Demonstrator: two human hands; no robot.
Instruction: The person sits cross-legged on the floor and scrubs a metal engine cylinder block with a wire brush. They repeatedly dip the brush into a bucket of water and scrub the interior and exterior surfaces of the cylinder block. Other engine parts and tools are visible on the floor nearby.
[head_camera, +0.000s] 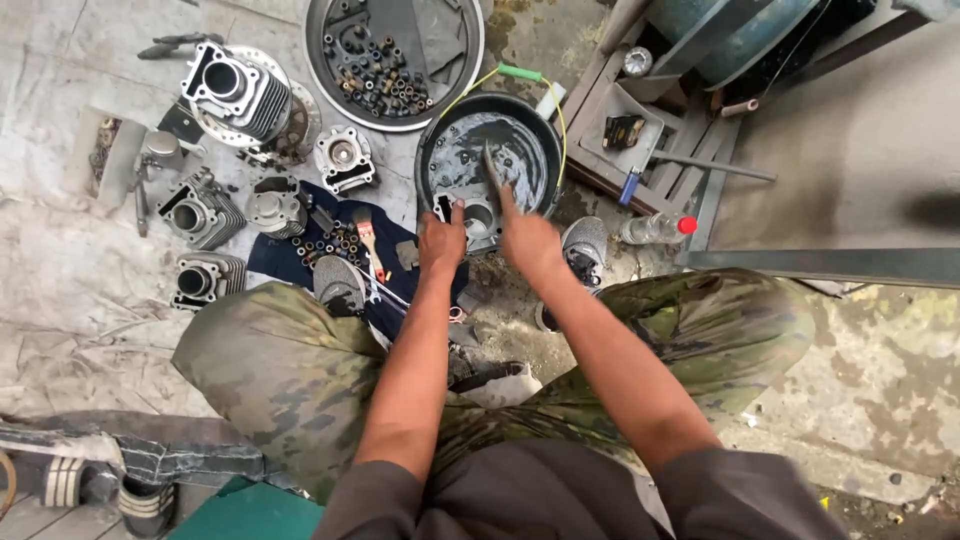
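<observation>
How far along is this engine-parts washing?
In hand: the left hand steadies a metal part in the black basin of dark liquid while the right hand works a brush on it. Several cylinder blocks lie on the ground; whether they are washed, I cannot tell.

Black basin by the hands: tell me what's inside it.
The black basin holds dark, murky liquid and a grey metal engine part that the left hand steadies while the right hand scrubs with a brush. The bottom is hidden.
</observation>
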